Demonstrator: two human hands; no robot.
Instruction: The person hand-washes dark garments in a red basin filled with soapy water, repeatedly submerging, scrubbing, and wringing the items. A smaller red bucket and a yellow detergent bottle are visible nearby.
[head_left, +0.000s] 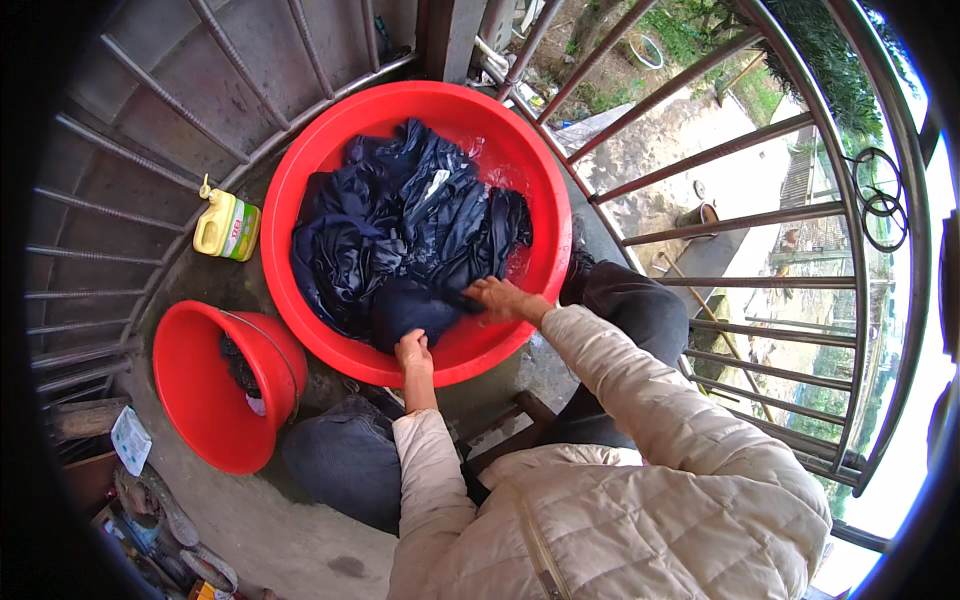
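Note:
Wet dark blue and black clothes (405, 217) lie heaped in a large red plastic basin (281, 300), with some water showing at the right side. At the basin's near edge my left hand (415, 351) grips a dark cloth (409, 307). My right hand (499, 298) is at the near right inside the basin, over the cloth's blurred right end; whether its fingers hold the cloth cannot be told. A small white patch (437, 182) shows among the clothes.
A red bucket (202, 390) with dark items inside stands left of the basin. Behind it is a yellow pump bottle (227, 225). Metal railings (750, 217) run along the right, and more bars curve round the left. Assorted items lie at the lower left.

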